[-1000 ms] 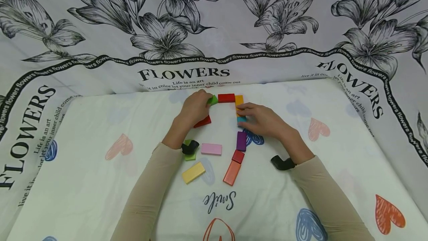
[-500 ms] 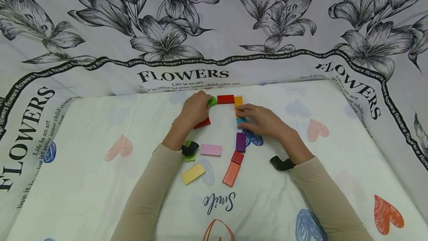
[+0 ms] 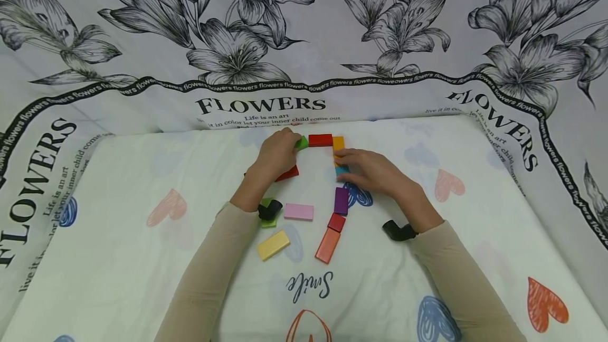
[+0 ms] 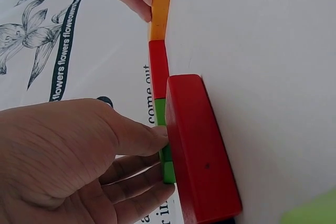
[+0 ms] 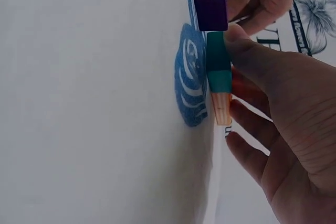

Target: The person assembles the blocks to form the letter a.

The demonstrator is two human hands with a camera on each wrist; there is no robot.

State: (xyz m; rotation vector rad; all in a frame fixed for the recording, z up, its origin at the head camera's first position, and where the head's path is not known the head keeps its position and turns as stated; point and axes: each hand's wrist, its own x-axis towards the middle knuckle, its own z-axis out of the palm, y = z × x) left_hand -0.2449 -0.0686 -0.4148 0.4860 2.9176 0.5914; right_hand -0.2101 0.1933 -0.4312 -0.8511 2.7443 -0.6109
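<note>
Coloured blocks lie on a pale cloth. At the far side, my left hand (image 3: pixel 277 153) holds a green block (image 3: pixel 302 143) with curled fingers, hiding part of it. A red block (image 3: pixel 320 140) stands right of the green one, and an orange block (image 3: pixel 338 143) continues the row at its corner. My right hand (image 3: pixel 372 170) touches the outer side of the orange block and a blue block (image 3: pixel 341 171), its fingers loosely extended. Another red block (image 4: pixel 197 150) looms large in the left wrist view, near the left thumb.
Nearer me on the right run a purple block (image 3: pixel 341 201), a small dark red block (image 3: pixel 336 221) and a coral block (image 3: pixel 328 245). A pink block (image 3: pixel 298 212), a yellow block (image 3: pixel 273 245) and a partly covered light green block (image 3: pixel 268 222) lie left.
</note>
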